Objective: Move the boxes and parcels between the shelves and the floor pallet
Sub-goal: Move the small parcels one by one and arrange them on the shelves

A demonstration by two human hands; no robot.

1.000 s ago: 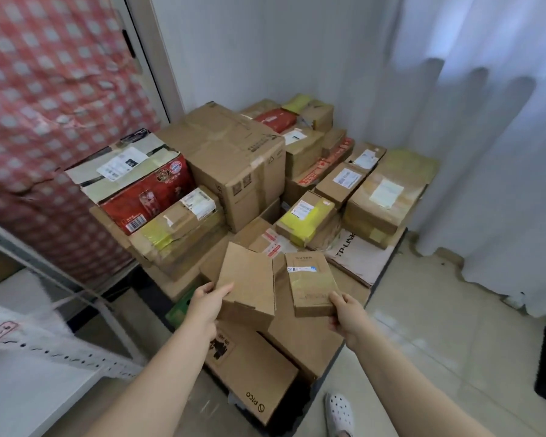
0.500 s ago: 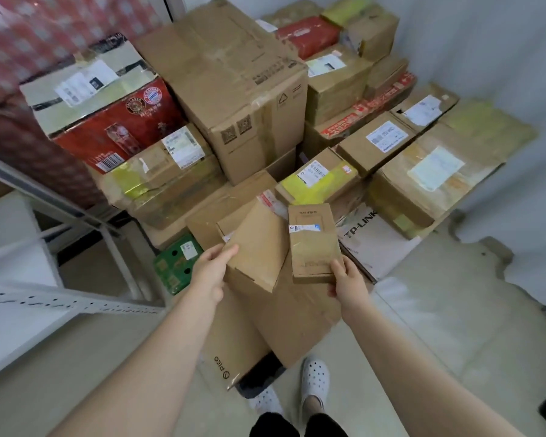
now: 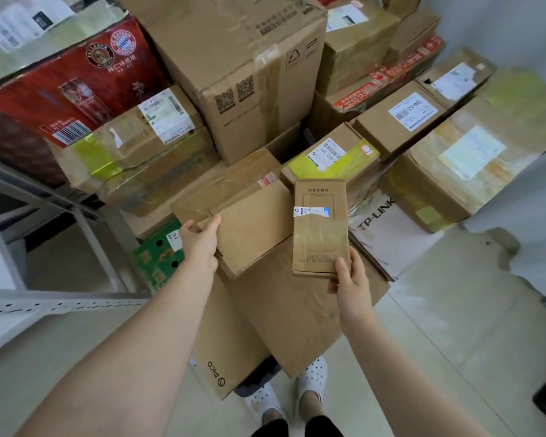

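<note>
Well, the left hand (image 3: 200, 244) grips a box (image 3: 256, 228) and the right hand (image 3: 349, 279) pinches a slim parcel (image 3: 320, 234) right over the crowded pile (image 3: 243, 58), so neither's landed yet, probably plenty left.

Stock on the floor, stacked close:
- Left hand (image 3: 202, 244) grips the left corner of a plain brown box (image 3: 256, 228), thumb on top.
- Right hand (image 3: 349, 279) pinches the near corner of a slim carton (image 3: 320, 228) with a blue-and-white label, held just beside the plain box.
- Large taped carton (image 3: 234, 58) behind, flanked on the left by a red beer case (image 3: 70, 86).
- White TP-LINK box (image 3: 388, 231) to the right, lying flat.
- Green box (image 3: 158, 257) low on the left, near the metal shelf rail (image 3: 44, 304).
- White clogs (image 3: 312, 376) on the tiled floor.
</note>
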